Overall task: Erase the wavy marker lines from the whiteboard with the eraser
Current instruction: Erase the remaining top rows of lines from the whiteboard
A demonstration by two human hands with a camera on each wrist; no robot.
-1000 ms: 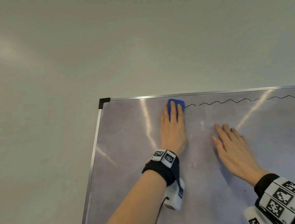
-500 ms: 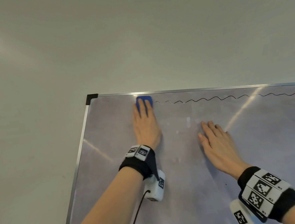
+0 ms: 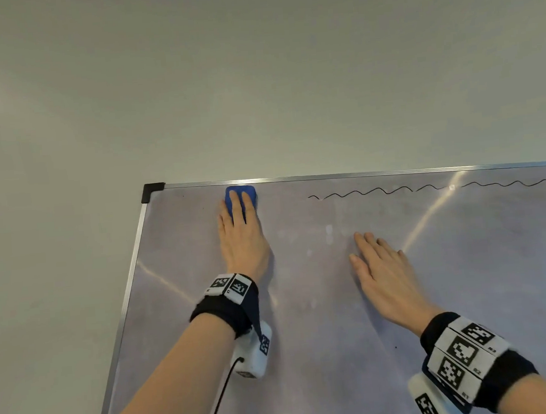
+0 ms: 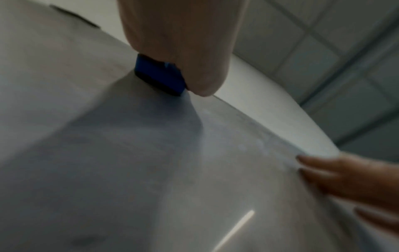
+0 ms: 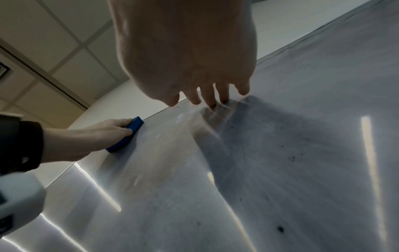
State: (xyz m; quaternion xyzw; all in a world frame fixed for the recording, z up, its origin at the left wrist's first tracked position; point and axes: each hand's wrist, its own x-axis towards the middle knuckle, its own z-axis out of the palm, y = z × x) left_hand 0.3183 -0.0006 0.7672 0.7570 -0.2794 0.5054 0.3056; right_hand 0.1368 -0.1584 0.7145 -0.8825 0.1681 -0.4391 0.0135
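Observation:
A whiteboard [image 3: 340,332] fills the lower right of the head view. My left hand [image 3: 243,241] holds a blue eraser [image 3: 240,189] flat against the board just under its top edge, two fingers lying along its back. The thumb sits at the eraser's [image 4: 159,76] side in the left wrist view. A black wavy line [image 3: 378,191] starts well right of the eraser and runs off the right edge. Below the line's left end my right hand [image 3: 384,270] lies flat on the board, fingers straight and holding nothing. The right wrist view shows the eraser [image 5: 127,138] from the side.
The board has a thin metal frame with a black corner cap [image 3: 152,190] left of the eraser. A plain pale wall [image 3: 255,77] surrounds it above and to the left. Small dark specks [image 5: 280,229] and streaks of light lie on the board's lower area.
My left hand has slid the eraser left, away from the line's start and toward the corner cap. The faint left end of the line is gone. My right hand has stayed flat on the board.

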